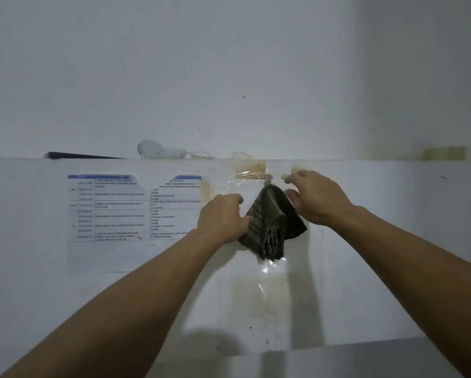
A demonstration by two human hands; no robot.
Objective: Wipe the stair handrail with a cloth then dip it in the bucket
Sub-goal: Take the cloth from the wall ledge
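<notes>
Dark cloth (270, 222) hanging from a hook (267, 180) on the white wall (229, 77), beside a taped sheet (136, 208). Left hand (223, 216) grasping its left edge with the fingers. Right hand (315, 199) spread loose at its upper right, gripping nothing.

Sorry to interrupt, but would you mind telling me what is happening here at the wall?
A person reaches both bare arms to a dark green striped cloth hanging from a small hook on a white wall panel. The left hand grips the cloth's left edge; the right hand is open at its upper right. No handrail or bucket is in view.
</notes>
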